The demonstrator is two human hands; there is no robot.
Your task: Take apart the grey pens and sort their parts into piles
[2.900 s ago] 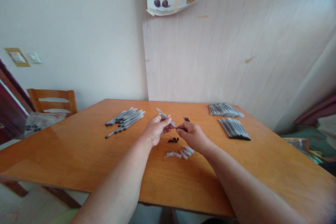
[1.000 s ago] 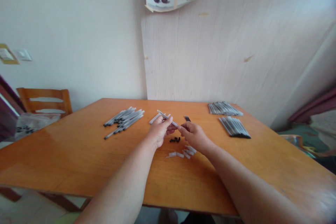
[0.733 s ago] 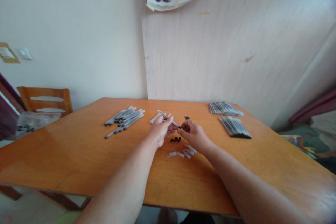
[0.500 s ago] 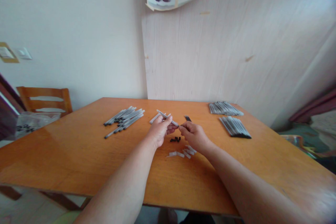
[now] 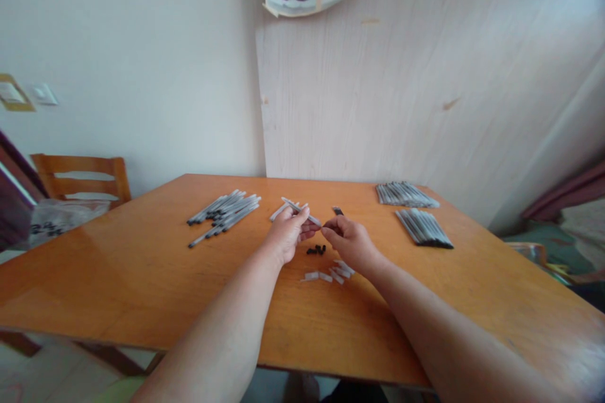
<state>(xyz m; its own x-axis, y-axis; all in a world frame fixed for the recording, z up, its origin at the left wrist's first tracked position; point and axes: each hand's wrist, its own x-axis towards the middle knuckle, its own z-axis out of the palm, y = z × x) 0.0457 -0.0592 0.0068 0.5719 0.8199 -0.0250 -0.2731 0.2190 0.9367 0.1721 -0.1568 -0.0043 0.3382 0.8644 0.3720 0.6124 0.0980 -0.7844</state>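
Observation:
My left hand is closed around a slim pale pen, which slants down to the right across its fingers. At the pen's right end, my right hand makes a pinch with thumb and forefinger; whatever small part is between them is hidden. Below the hands lie several small black plugs. Several short clear caps are scattered nearer to me. Partly behind my left hand, more pale pens rest on the table. A dark flat piece shows just beyond my right hand.
On the wooden table, a loose pile of grey pens with black ends lies at the left. Two stacks of pens, a far one and a nearer one, lie at the right. A chair holding a plastic bag stands at the left.
Both hands keep almost the same place and grip. My right fingers have turned slightly at the pen's end, and the view has shifted a little.

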